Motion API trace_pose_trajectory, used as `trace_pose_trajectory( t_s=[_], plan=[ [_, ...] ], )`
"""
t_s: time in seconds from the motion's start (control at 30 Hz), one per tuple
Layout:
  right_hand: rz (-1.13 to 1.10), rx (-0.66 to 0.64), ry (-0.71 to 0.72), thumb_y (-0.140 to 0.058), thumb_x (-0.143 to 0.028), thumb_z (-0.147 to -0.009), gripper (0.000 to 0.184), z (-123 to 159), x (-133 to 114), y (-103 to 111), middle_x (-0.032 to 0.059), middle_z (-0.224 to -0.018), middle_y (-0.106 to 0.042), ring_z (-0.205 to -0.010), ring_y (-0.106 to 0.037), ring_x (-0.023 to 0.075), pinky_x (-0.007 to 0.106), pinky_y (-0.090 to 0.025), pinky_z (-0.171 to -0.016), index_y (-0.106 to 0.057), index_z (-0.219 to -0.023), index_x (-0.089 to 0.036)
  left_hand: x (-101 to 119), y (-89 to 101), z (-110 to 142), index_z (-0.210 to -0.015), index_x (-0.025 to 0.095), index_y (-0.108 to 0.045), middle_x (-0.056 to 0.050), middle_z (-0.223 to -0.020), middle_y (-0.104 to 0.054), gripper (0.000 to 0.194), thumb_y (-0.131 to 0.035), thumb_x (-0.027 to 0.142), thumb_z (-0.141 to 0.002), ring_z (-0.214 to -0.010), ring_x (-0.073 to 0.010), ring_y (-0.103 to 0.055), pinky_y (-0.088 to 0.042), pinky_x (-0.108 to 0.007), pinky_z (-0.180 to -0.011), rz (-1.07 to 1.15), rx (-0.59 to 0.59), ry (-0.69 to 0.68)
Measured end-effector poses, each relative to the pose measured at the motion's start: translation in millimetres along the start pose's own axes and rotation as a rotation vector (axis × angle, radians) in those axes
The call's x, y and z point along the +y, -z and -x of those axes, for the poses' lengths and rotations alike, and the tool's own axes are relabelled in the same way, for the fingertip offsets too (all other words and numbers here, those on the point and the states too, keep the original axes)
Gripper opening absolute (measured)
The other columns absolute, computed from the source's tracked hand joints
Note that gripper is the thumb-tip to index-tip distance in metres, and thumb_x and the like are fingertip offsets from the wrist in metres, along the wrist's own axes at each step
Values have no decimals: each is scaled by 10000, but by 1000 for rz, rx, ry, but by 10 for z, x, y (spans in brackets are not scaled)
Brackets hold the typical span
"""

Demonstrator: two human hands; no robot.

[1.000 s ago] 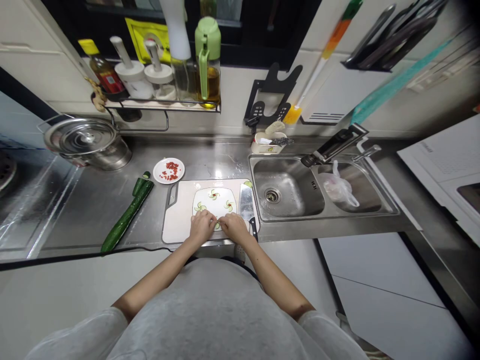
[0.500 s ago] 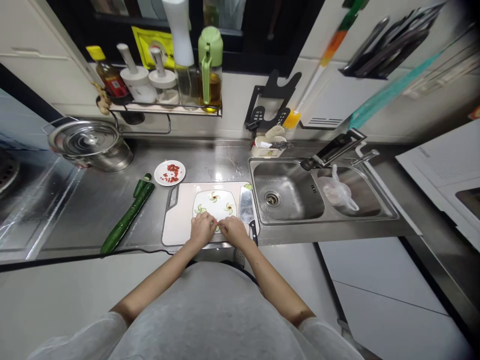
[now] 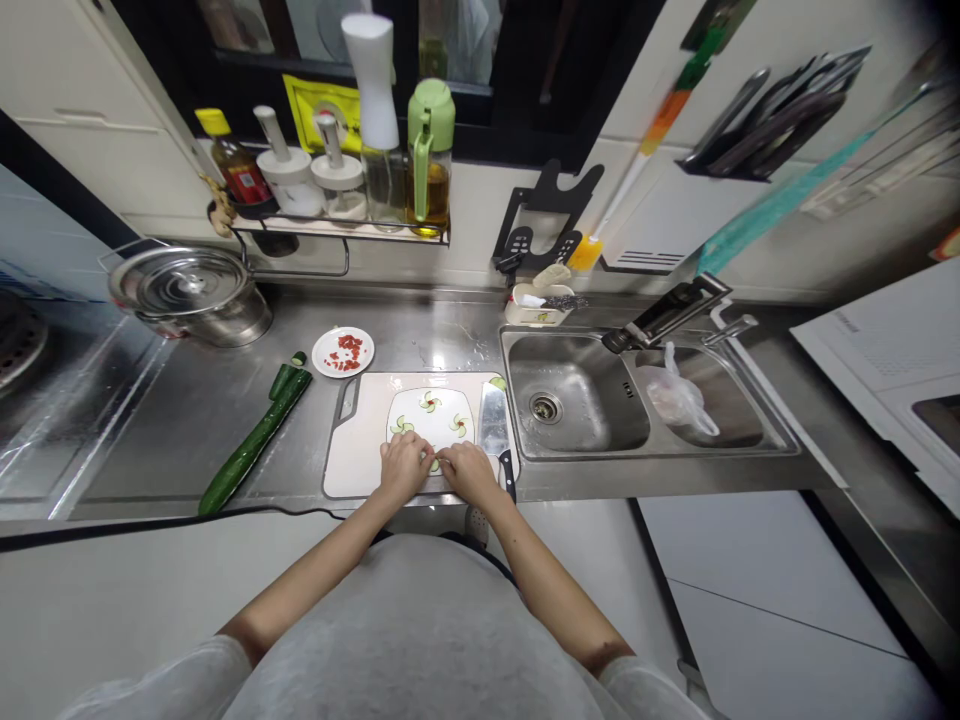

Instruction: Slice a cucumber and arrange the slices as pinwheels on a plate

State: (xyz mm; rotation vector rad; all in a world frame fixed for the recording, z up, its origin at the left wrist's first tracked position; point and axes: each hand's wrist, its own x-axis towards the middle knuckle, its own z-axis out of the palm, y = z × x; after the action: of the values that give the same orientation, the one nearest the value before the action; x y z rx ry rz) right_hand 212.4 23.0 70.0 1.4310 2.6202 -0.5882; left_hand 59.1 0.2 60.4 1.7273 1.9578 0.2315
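A white square plate [image 3: 431, 424] lies on the cutting board [image 3: 352, 455], with small pinwheels of cucumber slices [image 3: 429, 402] and red centres arranged on it. At its near edge, my left hand [image 3: 405, 470] and my right hand [image 3: 469, 473] meet over another small group of cucumber slices, fingertips closed on them from either side and partly hiding them. To the right of the plate, a kitchen knife [image 3: 493, 420] rests on the board, its black handle towards me. A cucumber end [image 3: 498, 382] sits by the blade tip.
Left of the board lie a long cucumber [image 3: 251, 445] and a shorter piece. A small white plate [image 3: 343, 352] holds red bits. The double sink [image 3: 570, 390] is on the right, a plastic bag [image 3: 679, 392] in its far basin. A lidded pot [image 3: 187, 290] stands back left.
The view has tilted slightly, so everything sits a little lower. Both hands remain at the plate's near edge, with only slight finger movement.
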Motion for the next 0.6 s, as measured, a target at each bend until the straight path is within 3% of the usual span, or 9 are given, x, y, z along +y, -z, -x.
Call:
trace_pose_trajectory(
  t_s=[0.6],
  plan=[
    [-66,44,-4,-390,-280,-981,307,-26,20,6,68,-1001,-681,-942,-547,190,284,-332,-802,-671,-1090,-218,-32,63,28,-867,273,-735,-55,-1052,-629,172,-578,345,-866,-1082,-259,-499,-348,-399,-890,68,-15,18]
  ],
)
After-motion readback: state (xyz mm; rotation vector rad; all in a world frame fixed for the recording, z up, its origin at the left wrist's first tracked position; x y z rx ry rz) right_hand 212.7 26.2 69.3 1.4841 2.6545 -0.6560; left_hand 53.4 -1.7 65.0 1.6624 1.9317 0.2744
